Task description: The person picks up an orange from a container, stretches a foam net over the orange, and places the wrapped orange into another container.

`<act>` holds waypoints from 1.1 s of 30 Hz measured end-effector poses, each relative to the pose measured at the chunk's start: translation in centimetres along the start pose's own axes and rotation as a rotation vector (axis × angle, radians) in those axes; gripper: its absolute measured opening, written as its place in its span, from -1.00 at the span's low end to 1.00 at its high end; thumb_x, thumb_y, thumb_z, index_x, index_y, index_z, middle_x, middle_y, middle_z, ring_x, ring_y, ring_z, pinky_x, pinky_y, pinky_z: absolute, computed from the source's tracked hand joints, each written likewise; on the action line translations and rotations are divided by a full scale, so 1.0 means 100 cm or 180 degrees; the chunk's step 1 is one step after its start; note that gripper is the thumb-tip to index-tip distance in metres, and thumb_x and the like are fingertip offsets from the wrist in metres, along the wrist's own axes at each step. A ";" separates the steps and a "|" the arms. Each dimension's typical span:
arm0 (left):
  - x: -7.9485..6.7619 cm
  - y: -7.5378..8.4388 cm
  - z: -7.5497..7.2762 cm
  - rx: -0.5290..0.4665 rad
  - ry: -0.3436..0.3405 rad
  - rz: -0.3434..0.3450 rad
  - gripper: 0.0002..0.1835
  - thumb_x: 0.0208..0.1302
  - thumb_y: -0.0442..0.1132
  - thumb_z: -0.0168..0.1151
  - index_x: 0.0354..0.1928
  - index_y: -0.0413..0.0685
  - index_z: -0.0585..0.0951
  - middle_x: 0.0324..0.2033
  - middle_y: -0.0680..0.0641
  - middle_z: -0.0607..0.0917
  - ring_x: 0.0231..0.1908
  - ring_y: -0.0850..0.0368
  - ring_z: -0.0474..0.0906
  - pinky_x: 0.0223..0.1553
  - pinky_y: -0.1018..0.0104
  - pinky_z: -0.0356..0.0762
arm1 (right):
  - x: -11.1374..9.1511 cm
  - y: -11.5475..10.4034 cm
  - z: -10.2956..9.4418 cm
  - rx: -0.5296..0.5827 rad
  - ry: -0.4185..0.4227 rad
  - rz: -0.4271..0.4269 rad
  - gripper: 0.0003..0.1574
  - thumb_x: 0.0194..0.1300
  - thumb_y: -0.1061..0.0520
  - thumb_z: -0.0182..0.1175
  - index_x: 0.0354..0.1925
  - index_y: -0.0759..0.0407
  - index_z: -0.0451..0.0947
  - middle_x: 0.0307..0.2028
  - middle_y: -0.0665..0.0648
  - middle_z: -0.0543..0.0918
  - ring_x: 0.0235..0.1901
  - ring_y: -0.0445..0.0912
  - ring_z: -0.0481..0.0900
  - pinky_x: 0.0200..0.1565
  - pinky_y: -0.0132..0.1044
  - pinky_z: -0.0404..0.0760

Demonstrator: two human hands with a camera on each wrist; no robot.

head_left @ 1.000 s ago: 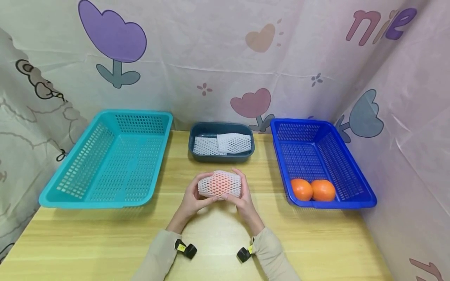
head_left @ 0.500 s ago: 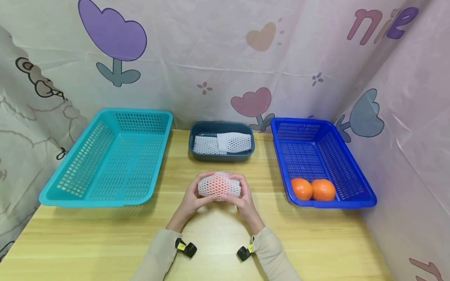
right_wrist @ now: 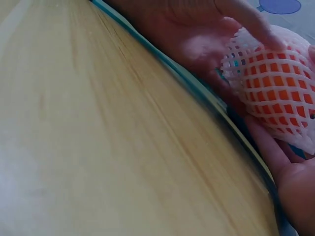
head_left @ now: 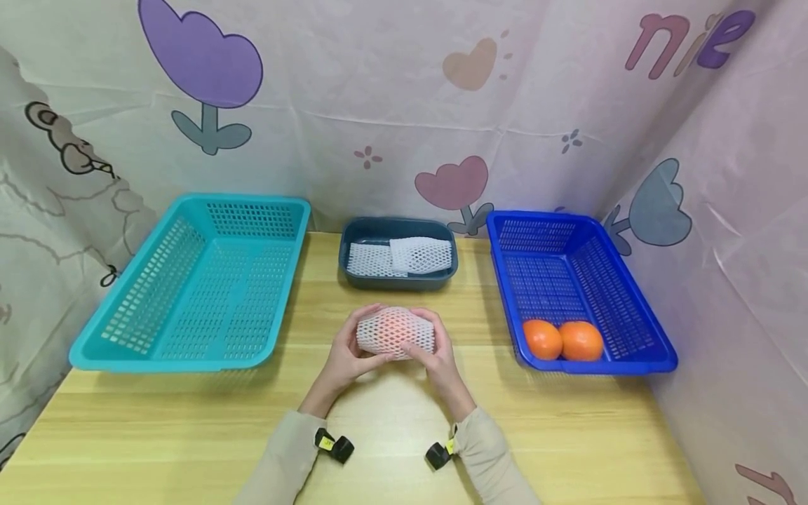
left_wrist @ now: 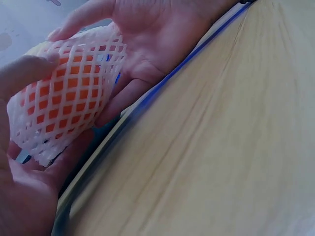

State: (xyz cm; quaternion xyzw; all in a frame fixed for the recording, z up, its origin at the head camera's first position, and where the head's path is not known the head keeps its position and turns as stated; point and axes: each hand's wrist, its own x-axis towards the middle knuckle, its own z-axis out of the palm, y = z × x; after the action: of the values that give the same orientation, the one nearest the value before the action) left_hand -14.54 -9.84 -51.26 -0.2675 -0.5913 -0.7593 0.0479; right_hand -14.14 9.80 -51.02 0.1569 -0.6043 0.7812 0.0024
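Observation:
A white foam fruit net (head_left: 394,332) with an orange fruit inside is held between both hands above the middle of the table. My left hand (head_left: 344,358) grips its left end, fingers over the far side and thumb at the near side. At the right end my right hand (head_left: 440,356) holds it the same way, its thumb pressing the near face. Through the mesh the orange fruit (left_wrist: 69,93) shows in the left wrist view. In the right wrist view the net (right_wrist: 275,83) reaches past the fruit on the left as a loose sleeve end.
A dark tray (head_left: 398,283) with folded foam nets (head_left: 424,255) stands behind the hands. To the left is a turquoise basket (head_left: 235,308). The blue basket (head_left: 555,266) on the right holds two orange fruits (head_left: 581,341). A printed curtain (head_left: 353,84) closes off the back.
Both hands stay in place around the netted fruit. The right fingers have shifted over its far side, and the right thumb has moved up slightly onto the near face.

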 end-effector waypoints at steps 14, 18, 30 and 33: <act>0.007 0.021 0.009 0.0181 0.0143 -0.0338 -0.19 -0.02 -0.63 0.42 0.34 -0.24 0.38 0.27 -0.26 0.42 0.16 0.00 0.49 0.12 0.21 0.56 | 0.000 -0.023 0.002 -0.0046 -0.0111 -0.0133 -0.18 0.10 0.37 0.31 0.32 0.30 0.27 0.22 0.29 0.43 0.09 0.05 0.50 0.08 -0.16 0.60; 0.018 0.039 0.013 0.0268 0.0021 0.0062 -0.16 -0.12 -0.68 0.44 0.31 -0.32 0.39 0.27 -0.30 0.41 0.21 -0.07 0.44 0.16 0.16 0.53 | 0.004 -0.047 0.002 -0.0255 -0.0254 -0.0271 -0.11 0.10 0.32 0.34 0.37 0.25 0.24 0.25 0.28 0.40 0.12 0.06 0.47 0.07 -0.18 0.59; 0.051 0.094 0.028 0.0526 -0.0200 0.0334 -0.11 -0.11 -0.63 0.49 0.35 -0.25 0.36 0.33 -0.19 0.36 0.25 -0.14 0.36 0.08 0.13 0.60 | 0.020 -0.104 0.008 -0.0183 -0.0299 -0.0537 -0.17 0.13 0.26 0.39 0.32 0.29 0.29 0.21 0.27 0.44 0.08 0.07 0.49 -0.01 -0.21 0.64; 0.057 0.102 0.031 0.0413 -0.0123 0.0087 -0.10 -0.03 -0.55 0.49 0.39 -0.17 0.32 0.31 -0.15 0.37 0.14 -0.12 0.46 -0.03 0.13 0.66 | 0.024 -0.111 0.010 -0.0184 -0.0290 -0.0692 -0.15 0.08 0.20 0.48 0.30 0.23 0.34 0.26 0.26 0.41 0.16 0.12 0.44 0.03 -0.18 0.63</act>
State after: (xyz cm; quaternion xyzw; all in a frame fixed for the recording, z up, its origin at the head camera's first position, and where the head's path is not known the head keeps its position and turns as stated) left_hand -14.35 -8.56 -39.17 -0.2865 -0.6363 -0.7134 0.0640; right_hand -14.05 11.40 -39.73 0.2568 -0.6055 0.7506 0.0641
